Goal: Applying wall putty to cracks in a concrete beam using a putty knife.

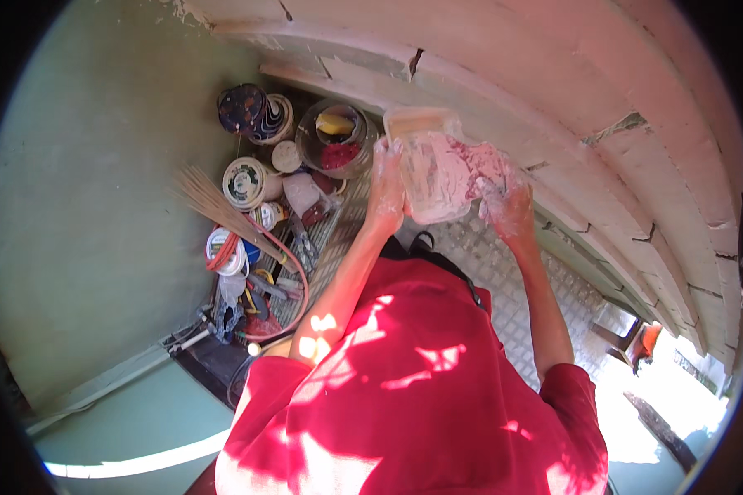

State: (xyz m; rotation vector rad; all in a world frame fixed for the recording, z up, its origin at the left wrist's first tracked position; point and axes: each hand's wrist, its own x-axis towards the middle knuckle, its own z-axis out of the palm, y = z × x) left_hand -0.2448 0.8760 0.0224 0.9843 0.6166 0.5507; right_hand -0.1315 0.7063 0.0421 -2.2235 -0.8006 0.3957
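In front of my chest is a clear plastic tub point(436, 177), tilted so that its inside shows. Pale pink paste point(470, 161) coats much of it, thicker and darker toward the right side. My left hand point(385, 188) grips the tub's left edge, with smears of paste on the fingers. At the right edge my right hand point(508, 205) is closed, its fingers caked with the same paste. Whatever those right fingers grip is hidden by the paste and the hand.
A slatted surface at left carries a large clear bucket point(309, 140) with yellow and red things inside, a white lidded tub point(246, 183), a bundle of thin sticks point(223, 202) and several hand tools. A plank wall point(553, 107) rises at right; a green wall point(99, 181) stands left.
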